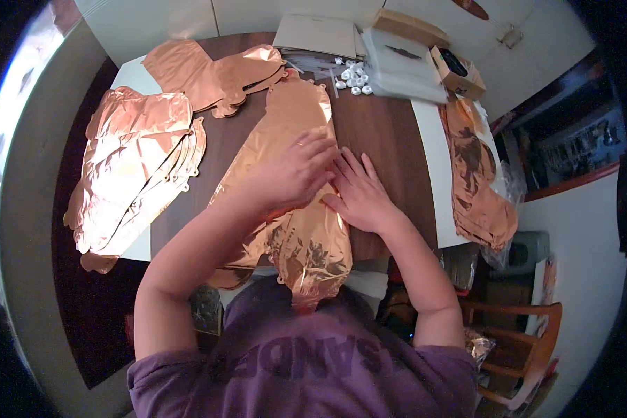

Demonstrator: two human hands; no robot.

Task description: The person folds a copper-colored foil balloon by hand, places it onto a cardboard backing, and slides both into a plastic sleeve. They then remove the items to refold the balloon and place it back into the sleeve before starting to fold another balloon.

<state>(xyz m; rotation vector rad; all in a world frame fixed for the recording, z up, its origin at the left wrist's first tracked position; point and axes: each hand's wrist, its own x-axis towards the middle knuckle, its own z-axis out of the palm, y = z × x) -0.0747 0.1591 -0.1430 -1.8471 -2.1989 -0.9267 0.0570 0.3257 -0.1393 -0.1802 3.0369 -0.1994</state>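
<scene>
A flat rose-gold foil balloon point(294, 104) lies lengthwise in front of me, its near end reaching my shirt. My left hand point(305, 167) is over its middle, fingers bent and pressed together at the right edge of the foil; the fingertips are partly hidden. A ring shows on one finger. Beside it, my right hand point(362, 191) rests flat with fingers apart, mostly on the wood just right of the foil, its thumb reaching the edge. The two hands nearly meet at the fingertips.
Stacks of similar foil balloons lie at the left point(129, 153), back left point(188, 70) and right point(477, 174). At the back are cardboard sheets point(317, 35), small white round pieces point(355, 76), clear plastic bags point(400, 63) and a small open box point(460, 70). A wooden chair point(515, 334) stands lower right.
</scene>
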